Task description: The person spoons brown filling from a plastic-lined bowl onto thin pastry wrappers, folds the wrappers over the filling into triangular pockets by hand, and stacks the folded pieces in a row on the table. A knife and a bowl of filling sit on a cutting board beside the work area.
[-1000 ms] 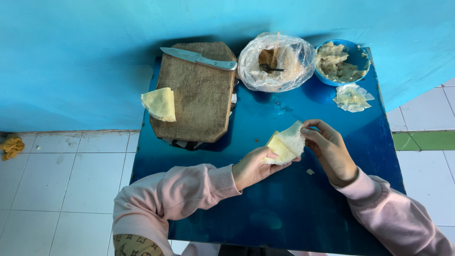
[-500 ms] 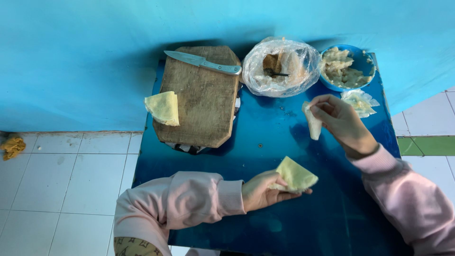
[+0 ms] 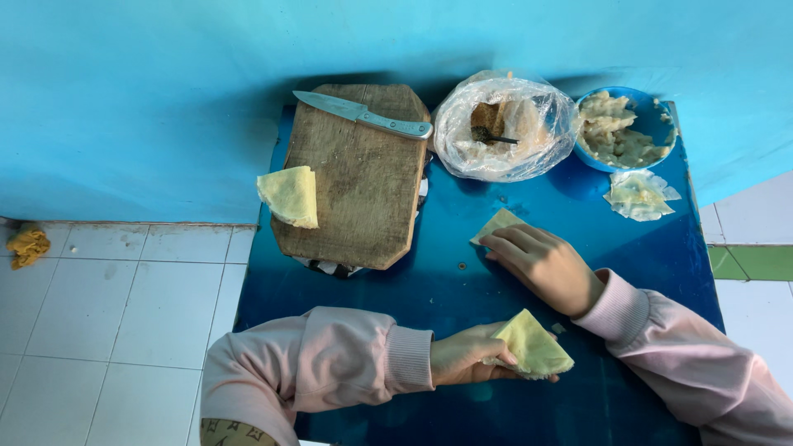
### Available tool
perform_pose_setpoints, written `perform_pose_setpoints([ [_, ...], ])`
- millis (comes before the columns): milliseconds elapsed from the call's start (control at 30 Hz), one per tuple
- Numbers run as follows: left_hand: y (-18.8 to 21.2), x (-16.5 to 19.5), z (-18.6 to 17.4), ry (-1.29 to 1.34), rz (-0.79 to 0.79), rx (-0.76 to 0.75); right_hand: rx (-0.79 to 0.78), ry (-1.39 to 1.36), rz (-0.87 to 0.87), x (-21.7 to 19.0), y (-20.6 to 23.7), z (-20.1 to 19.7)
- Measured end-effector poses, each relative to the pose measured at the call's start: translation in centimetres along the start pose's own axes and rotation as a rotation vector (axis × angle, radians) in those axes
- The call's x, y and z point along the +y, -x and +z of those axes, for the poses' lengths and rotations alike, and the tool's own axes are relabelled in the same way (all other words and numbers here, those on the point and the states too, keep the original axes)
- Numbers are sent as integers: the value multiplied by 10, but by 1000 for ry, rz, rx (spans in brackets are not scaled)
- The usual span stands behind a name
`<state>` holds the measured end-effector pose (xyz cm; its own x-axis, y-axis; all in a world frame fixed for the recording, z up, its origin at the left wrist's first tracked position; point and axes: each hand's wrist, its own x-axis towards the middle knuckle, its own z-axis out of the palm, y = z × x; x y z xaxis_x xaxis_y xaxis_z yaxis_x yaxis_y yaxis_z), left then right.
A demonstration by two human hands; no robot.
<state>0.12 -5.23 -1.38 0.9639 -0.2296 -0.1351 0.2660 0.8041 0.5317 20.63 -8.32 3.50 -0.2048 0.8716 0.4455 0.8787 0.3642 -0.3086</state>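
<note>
We are holding a folded yellow wrapper (image 3: 534,344) in our left hand (image 3: 467,355), its fingers closed around the wrapper's near edge, low over the blue counter (image 3: 462,281). Our right hand (image 3: 547,266) is lying flat, fingers extended and grasping nothing, pressing a second wrapper piece (image 3: 496,225) onto the counter. Beyond it a plastic bag (image 3: 505,124) and a blue bowl of filling (image 3: 624,128) are standing, thin sheets (image 3: 640,194) beside them. A wooden board (image 3: 359,177) is carrying a knife (image 3: 362,115) and another folded wrapper (image 3: 289,195).
</note>
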Motion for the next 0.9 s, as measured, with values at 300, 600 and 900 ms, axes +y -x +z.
perform_pose_setpoints([
  [300, -1, -2, -3, 1, -3, -18, 45, -3, 394, 28, 12, -19],
  [600, -4, 7, -10, 0, 114, 10, -111, 29, 557, 17, 5, -25],
  [900, -11, 40, -32, 205, 292, 175, 74, -19, 4, -49, 2, -72],
])
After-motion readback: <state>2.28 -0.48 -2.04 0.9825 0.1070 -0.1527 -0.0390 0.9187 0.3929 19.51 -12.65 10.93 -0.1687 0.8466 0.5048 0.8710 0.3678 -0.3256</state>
